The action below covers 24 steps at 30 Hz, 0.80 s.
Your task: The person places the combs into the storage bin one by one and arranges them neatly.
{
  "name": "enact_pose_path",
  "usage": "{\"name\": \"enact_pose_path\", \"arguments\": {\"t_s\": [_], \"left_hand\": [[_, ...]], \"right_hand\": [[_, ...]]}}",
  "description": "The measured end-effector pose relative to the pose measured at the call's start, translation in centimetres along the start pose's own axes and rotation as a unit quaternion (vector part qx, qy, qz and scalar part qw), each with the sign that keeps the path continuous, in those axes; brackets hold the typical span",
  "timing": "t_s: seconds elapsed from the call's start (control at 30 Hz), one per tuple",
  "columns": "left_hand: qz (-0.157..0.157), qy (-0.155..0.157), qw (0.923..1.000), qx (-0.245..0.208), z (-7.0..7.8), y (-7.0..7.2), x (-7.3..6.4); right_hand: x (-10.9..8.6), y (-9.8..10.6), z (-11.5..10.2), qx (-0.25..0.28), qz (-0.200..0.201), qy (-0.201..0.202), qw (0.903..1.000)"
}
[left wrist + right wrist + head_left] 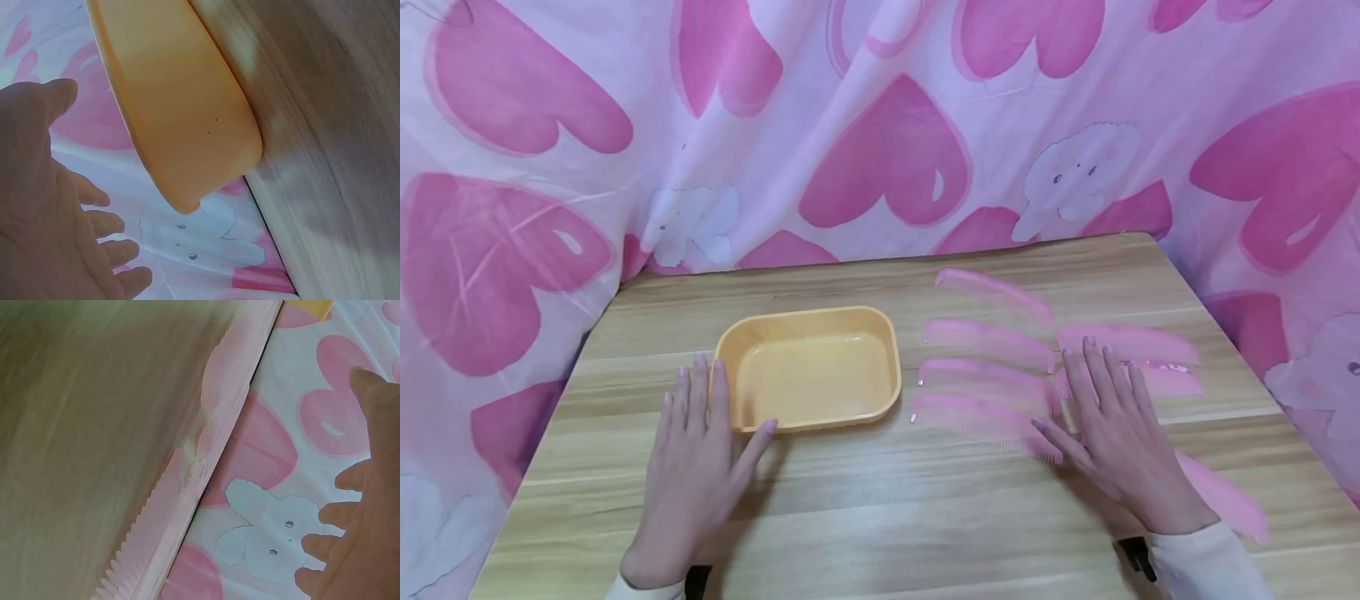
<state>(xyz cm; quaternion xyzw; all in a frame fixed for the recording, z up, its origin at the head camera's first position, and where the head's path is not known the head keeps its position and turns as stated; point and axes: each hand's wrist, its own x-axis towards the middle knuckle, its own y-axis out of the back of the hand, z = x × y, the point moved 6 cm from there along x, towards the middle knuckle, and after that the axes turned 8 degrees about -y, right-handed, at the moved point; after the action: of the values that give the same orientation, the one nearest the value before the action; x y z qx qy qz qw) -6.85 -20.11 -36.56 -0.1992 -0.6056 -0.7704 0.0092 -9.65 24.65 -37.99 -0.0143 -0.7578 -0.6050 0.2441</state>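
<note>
My left hand point(696, 475) hovers at the near left corner of a yellow plastic basin point(820, 426), fingers straight and thumb spread. In the left wrist view a gap shows between that hand point(56, 219) and the basin's outer wall point(187, 112). The right hand point(1123, 446) is held over several pink combs, palm down with straight fingers, holding nothing. One comb point(1157, 343) lies beyond its fingertips, partly covered, with another pink piece point(1172, 382) beside it. Past its wrist a further comb point(1228, 500) is partly hidden. The right wrist view shows combs point(153, 515) lying flat below the hand.
Between basin and right hand, more pink combs lie in a stacked column, from the farthest comb point(996, 291) to the nearest comb point(977, 408). All rest on a wood-grain table point(880, 517). A pink heart-patterned curtain point(880, 150) hangs around its back and sides.
</note>
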Motion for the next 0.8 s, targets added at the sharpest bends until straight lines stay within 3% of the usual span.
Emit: {"name": "enact_pose_path", "arguments": {"t_s": [0.33, 0.57, 0.8], "left_hand": [[0.004, 0.064, 0.9948, -0.079, -2.0, 0.6, -0.1], [-0.019, 0.123, 0.9852, -0.118, -3.3, 0.4, -0.4], [0.000, 0.160, 0.9744, -0.158, -4.1, 0.4, -0.3]], "right_hand": [[0.2, 0.0, -0.8, 0.034, -0.011, 0.032, 0.9989], [0.5, -0.4, -1.3, 0.070, -0.029, 0.033, 0.9966], [0.6, -1.2, -1.7, 0.082, -0.053, 0.033, 0.9947]]}}
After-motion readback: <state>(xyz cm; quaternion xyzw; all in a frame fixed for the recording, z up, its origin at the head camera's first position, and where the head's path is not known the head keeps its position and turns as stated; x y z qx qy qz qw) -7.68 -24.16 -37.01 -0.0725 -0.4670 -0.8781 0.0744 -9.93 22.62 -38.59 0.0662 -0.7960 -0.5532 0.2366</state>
